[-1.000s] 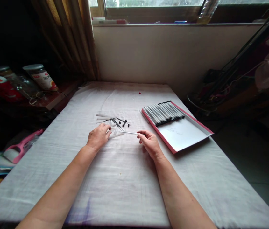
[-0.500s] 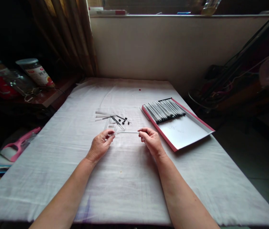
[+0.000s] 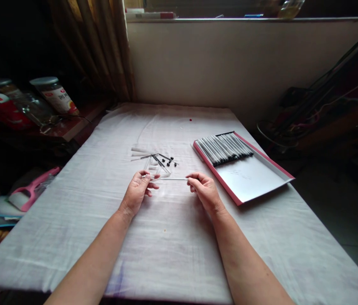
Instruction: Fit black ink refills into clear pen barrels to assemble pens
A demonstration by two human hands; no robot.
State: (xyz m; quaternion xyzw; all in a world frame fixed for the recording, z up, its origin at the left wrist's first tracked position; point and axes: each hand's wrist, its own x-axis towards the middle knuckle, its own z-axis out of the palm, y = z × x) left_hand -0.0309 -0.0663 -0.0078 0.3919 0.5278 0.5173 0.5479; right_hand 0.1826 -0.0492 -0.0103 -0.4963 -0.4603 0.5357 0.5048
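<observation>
My left hand (image 3: 137,194) pinches thumb and forefinger around the end of a clear tube, like a pen barrel, its other fingers loosely spread. Between my hands runs a thin white rod (image 3: 174,178), like a pen refill. My right hand (image 3: 206,192) grips the rod's right end in its fingertips. The rod's left end meets the tube near my left fingers; whether it sits inside is unclear. Just beyond lie loose clear tubes (image 3: 142,150), thin dark rods (image 3: 157,160) and several small black caps (image 3: 170,162).
On the right, a pink-edged shallow box (image 3: 220,183) holds a row of white pens with black ends (image 3: 226,149). A pale cloth (image 3: 166,262) covers the table. Jars (image 3: 58,97) stand on a side shelf at left, above a pink-handled object (image 3: 35,186).
My left fingers have shifted their hold on the tube and the lower ones have spread. My right hand keeps its grip on the rod. The whole view has moved slightly.
</observation>
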